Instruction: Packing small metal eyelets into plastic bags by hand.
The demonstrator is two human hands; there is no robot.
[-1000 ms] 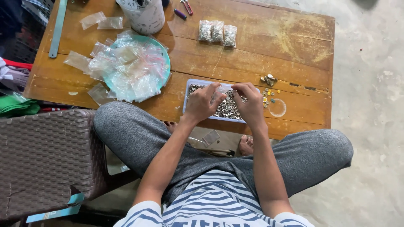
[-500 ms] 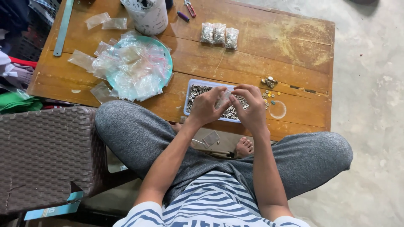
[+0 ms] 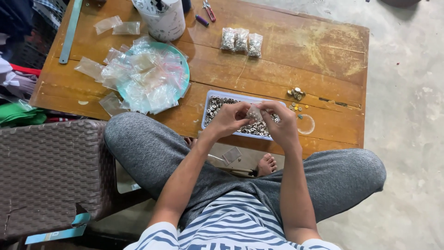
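Note:
My left hand and my right hand meet over a shallow pale blue tray full of small silver metal fasteners. Between the fingertips of both hands I pinch a small clear plastic bag with a few fasteners in it. Both hands hover just above the tray, near the table's front edge. Three filled little bags lie in a row at the far middle of the wooden table.
A teal plate heaped with empty clear bags sits left of the tray. A white bucket, a metal ruler, a purple pen and pliers lie at the back. Loose fasteners rest right of the tray. A woven chair stands at my left.
Both hands have lifted slightly off the tray's fasteners and now hold the small bag between them; the camera view shifted a little.

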